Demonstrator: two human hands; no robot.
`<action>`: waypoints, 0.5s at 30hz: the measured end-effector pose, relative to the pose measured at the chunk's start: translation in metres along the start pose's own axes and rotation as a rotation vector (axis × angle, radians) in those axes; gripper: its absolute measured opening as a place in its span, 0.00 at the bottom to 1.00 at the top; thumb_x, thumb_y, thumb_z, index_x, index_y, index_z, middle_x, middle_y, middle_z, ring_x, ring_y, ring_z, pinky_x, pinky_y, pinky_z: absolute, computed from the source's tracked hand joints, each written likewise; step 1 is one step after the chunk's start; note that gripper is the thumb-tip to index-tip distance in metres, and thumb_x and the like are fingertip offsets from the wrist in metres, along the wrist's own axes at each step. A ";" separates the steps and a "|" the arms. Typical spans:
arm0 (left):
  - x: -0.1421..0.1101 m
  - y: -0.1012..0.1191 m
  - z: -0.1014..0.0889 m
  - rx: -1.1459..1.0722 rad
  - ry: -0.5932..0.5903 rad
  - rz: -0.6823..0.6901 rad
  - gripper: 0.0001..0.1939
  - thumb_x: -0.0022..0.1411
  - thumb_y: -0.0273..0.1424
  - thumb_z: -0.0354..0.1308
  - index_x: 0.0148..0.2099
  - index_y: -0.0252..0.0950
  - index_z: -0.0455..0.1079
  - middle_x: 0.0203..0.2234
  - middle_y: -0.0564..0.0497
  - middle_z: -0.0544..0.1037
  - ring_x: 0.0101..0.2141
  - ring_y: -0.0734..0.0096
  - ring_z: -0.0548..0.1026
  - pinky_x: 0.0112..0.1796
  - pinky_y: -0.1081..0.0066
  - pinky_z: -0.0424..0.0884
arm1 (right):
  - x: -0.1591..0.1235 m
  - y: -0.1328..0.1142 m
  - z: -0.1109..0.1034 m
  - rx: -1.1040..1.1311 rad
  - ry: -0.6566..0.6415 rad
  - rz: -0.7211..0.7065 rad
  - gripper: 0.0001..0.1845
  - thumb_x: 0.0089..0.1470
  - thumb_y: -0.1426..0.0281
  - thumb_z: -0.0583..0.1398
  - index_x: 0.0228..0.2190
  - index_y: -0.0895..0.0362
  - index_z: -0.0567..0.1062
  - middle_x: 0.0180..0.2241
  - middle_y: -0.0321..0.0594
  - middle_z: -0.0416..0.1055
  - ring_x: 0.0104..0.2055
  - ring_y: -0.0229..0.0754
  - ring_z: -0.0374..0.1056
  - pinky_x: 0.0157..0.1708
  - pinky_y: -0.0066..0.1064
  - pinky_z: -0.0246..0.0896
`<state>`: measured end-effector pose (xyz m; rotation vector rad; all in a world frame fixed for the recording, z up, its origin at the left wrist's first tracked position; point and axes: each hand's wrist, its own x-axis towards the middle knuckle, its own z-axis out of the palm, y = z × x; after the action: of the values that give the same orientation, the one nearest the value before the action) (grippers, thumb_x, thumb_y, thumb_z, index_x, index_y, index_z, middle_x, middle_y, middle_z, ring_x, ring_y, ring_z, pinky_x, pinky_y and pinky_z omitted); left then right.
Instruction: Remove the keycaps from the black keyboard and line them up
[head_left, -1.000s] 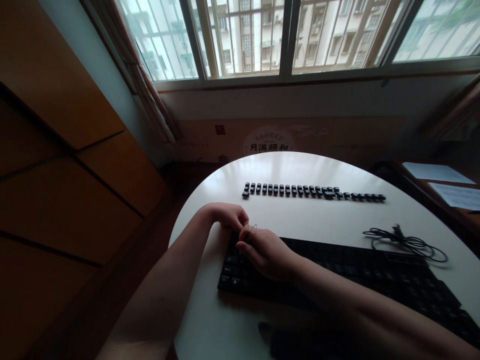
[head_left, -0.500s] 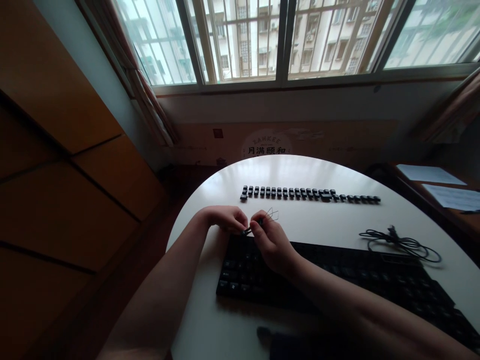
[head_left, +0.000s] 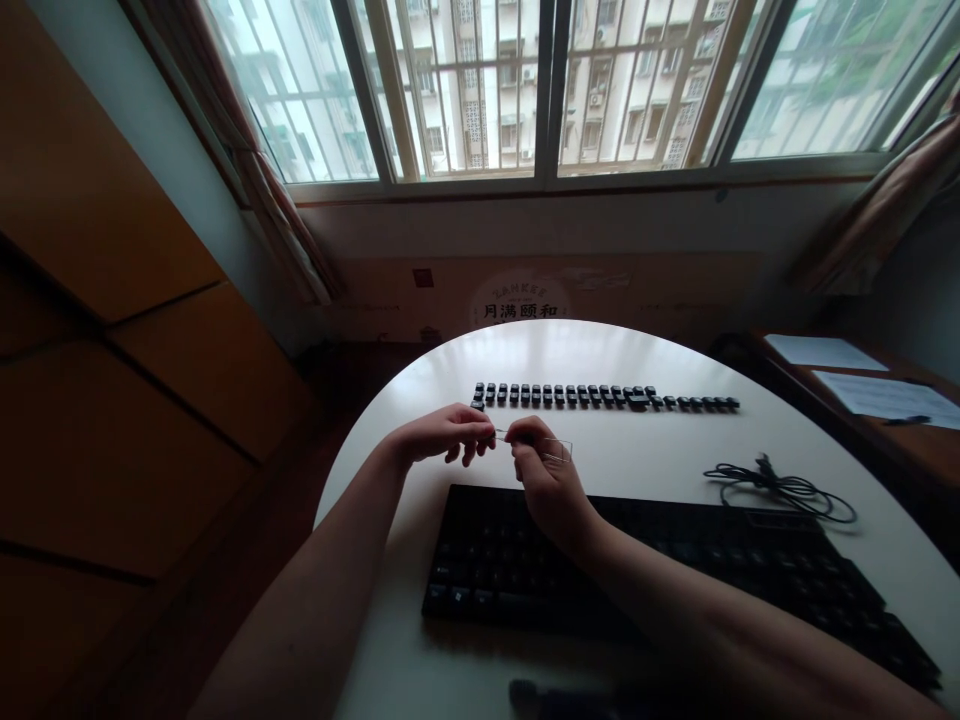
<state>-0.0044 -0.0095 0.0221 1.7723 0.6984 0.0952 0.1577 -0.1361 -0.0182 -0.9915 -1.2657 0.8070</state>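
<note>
A black keyboard (head_left: 660,570) lies on the round white table (head_left: 637,460). Beyond it a long row of removed black keycaps (head_left: 600,397) runs left to right. My right hand (head_left: 547,480) hovers above the keyboard's far left corner, fingers pinched on a thin wire keycap puller (head_left: 551,447). My left hand (head_left: 442,435) meets it from the left, thumb and fingers pinched at the puller's tip, close to the left end of the keycap row. Whether a keycap sits between those fingertips is too small to tell.
The keyboard's coiled black cable (head_left: 780,485) lies on the table at the right. A side desk with papers (head_left: 862,375) stands at far right. Wooden cabinets (head_left: 135,330) fill the left, a window (head_left: 525,90) the back. A dark object (head_left: 525,695) sits at the table's near edge.
Both hands have lifted from the keyboard's top-left keys and moved away toward the keycap row, the right hand carrying the wire puller. The view has tilted slightly.
</note>
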 end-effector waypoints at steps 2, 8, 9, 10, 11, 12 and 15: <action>0.001 -0.003 0.000 -0.045 -0.003 0.001 0.22 0.60 0.49 0.58 0.36 0.32 0.72 0.25 0.52 0.72 0.24 0.73 0.73 0.20 0.77 0.63 | 0.002 0.002 -0.001 0.021 0.019 0.028 0.05 0.59 0.69 0.53 0.34 0.53 0.69 0.24 0.31 0.58 0.25 0.37 0.57 0.24 0.28 0.54; -0.001 -0.010 -0.004 -0.193 0.064 0.003 0.23 0.59 0.50 0.58 0.35 0.33 0.69 0.26 0.51 0.70 0.27 0.70 0.73 0.19 0.77 0.65 | 0.005 0.006 -0.005 0.057 0.114 0.072 0.06 0.61 0.68 0.51 0.35 0.53 0.68 0.25 0.32 0.61 0.25 0.38 0.57 0.25 0.30 0.56; -0.002 -0.010 -0.004 -0.204 0.074 0.006 0.23 0.59 0.51 0.58 0.35 0.33 0.68 0.26 0.51 0.70 0.27 0.70 0.73 0.19 0.77 0.65 | 0.006 0.006 -0.005 0.039 0.125 0.066 0.08 0.62 0.66 0.50 0.35 0.53 0.68 0.27 0.34 0.63 0.27 0.39 0.59 0.27 0.30 0.57; -0.002 -0.009 -0.004 -0.210 0.075 0.007 0.23 0.59 0.51 0.58 0.36 0.33 0.68 0.27 0.51 0.70 0.27 0.70 0.73 0.19 0.77 0.65 | 0.006 0.006 -0.006 0.013 0.133 0.058 0.10 0.64 0.65 0.50 0.34 0.53 0.69 0.29 0.36 0.64 0.29 0.40 0.60 0.28 0.31 0.59; -0.002 -0.009 -0.003 -0.214 0.067 0.006 0.23 0.60 0.51 0.58 0.36 0.33 0.68 0.27 0.51 0.70 0.27 0.70 0.73 0.19 0.76 0.65 | 0.007 0.006 -0.006 -0.016 0.141 0.049 0.13 0.65 0.63 0.49 0.34 0.54 0.69 0.31 0.38 0.66 0.32 0.41 0.61 0.31 0.32 0.60; -0.003 -0.008 -0.002 -0.214 0.054 0.003 0.24 0.60 0.52 0.58 0.36 0.33 0.68 0.27 0.51 0.70 0.27 0.69 0.73 0.19 0.76 0.65 | 0.007 0.007 -0.006 -0.045 0.149 0.039 0.15 0.66 0.62 0.48 0.33 0.54 0.70 0.32 0.39 0.67 0.34 0.42 0.62 0.33 0.34 0.60; -0.001 -0.005 0.002 -0.217 0.017 -0.007 0.25 0.60 0.53 0.57 0.36 0.33 0.68 0.26 0.52 0.70 0.27 0.69 0.73 0.19 0.75 0.66 | 0.008 0.008 -0.005 -0.086 0.179 0.012 0.17 0.67 0.60 0.48 0.32 0.54 0.70 0.35 0.41 0.68 0.38 0.44 0.64 0.40 0.36 0.61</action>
<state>-0.0071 -0.0110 0.0170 1.5624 0.6803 0.1751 0.1647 -0.1261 -0.0229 -1.1166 -1.1484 0.6616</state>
